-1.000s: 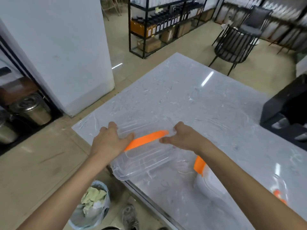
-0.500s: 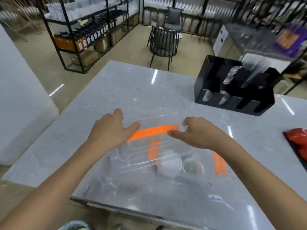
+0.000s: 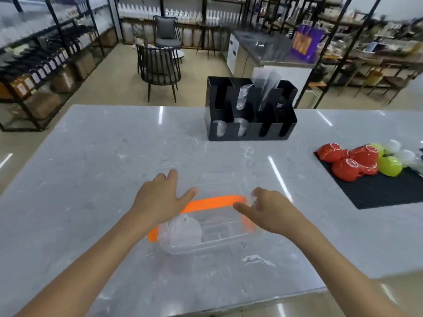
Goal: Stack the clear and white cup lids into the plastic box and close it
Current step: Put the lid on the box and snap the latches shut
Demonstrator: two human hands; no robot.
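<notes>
Head view: both hands rest on the clear box (image 3: 212, 234) on the marble table (image 3: 91, 156). Left hand (image 3: 158, 200) lies flat, fingers spread, on its top; right hand (image 3: 267, 211) pinches the box's far right corner. White lids (image 3: 183, 232) sit inside at left.

The clear box (image 3: 212, 234) with orange clips (image 3: 214, 202) sits on the table, near its front edge. Its clear cover is on top. White and clear lids (image 3: 183, 232) lie inside, at the left end.
</notes>
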